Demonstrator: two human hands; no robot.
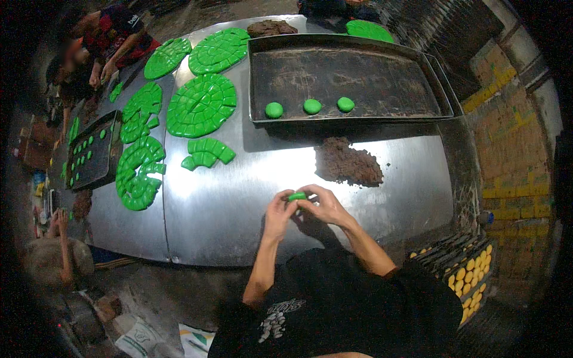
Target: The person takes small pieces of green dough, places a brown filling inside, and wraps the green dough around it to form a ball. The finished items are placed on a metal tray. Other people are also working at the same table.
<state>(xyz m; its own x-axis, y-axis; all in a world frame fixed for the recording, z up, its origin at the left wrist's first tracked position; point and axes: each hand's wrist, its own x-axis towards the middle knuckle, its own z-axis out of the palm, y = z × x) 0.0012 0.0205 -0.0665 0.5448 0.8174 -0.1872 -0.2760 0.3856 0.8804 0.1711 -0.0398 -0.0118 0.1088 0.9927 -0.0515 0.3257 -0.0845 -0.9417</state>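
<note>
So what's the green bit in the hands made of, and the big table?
The green piece looks like soft dough: smooth, matte, pinched between both hands. The table looks like bare sheet metal: grey, shiny, reflecting light, with a seam. The brown pile looks crumbly, perhaps a filling.

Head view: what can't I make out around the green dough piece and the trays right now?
- Green dough piece: mostly hidden by the fingers of the left hand and right hand; shape unclear.
- Small tray at left: pieces too small to count.
- Yellow pieces at right: dark, partly hidden.
</note>
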